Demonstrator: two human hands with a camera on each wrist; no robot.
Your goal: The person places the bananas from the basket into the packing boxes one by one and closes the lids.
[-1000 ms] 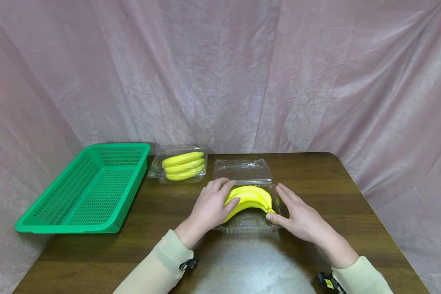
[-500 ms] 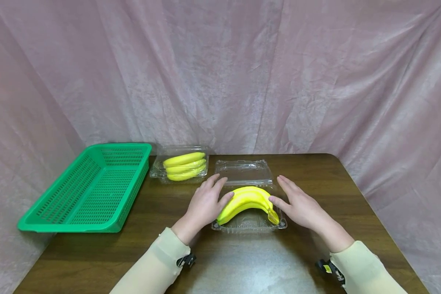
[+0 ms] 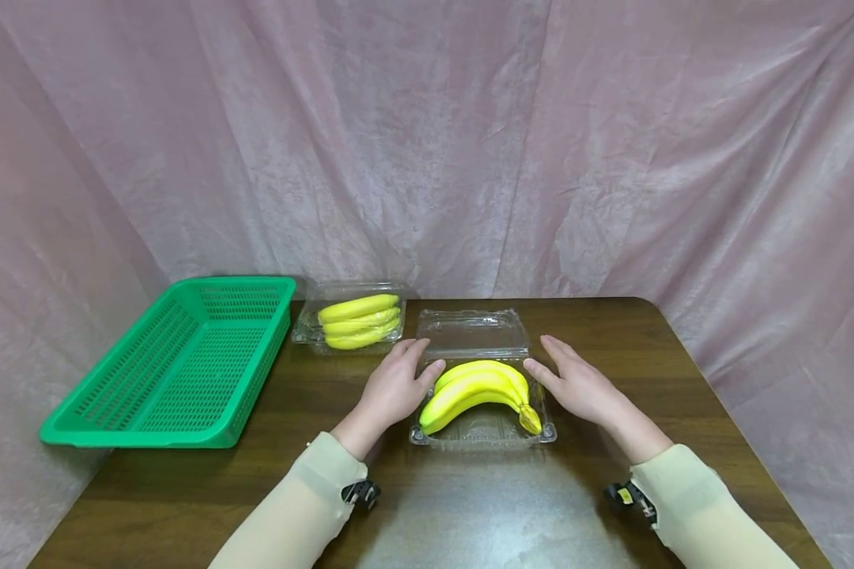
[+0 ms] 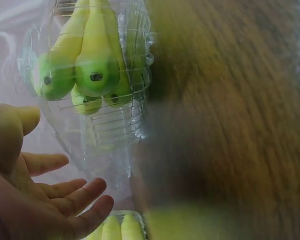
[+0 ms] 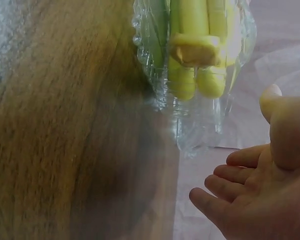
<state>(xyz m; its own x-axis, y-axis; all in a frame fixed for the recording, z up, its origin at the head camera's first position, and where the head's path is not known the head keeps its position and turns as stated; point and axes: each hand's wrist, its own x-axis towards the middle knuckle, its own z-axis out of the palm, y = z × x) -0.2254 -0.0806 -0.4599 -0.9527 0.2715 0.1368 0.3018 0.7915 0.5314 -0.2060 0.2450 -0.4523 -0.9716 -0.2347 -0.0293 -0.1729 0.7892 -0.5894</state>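
A bunch of yellow bananas (image 3: 478,389) lies in the base of a clear plastic clamshell box (image 3: 480,435). The box's lid (image 3: 473,332) is folded back behind it on the table. At the box's left side is my left hand (image 3: 393,386), its fingers spread and holding nothing; the left wrist view shows green banana tips (image 4: 96,75) through the clear wall. My right hand (image 3: 582,387) is at the right side, fingers extended, thumb near the box's rim. In the right wrist view, the cut stem (image 5: 196,50) of the bunch shows inside the box.
A green plastic basket (image 3: 231,395) stands on the left of the brown wooden table (image 3: 612,332). Beside it at the back, a second clear box (image 3: 306,336) holds several bananas (image 3: 359,320). A pink curtain (image 3: 427,158) hangs behind the table.
Both hands have come off the bananas and moved outward to the sides of the box. The bunch has settled in the base, with its stem end now uncovered at the right.
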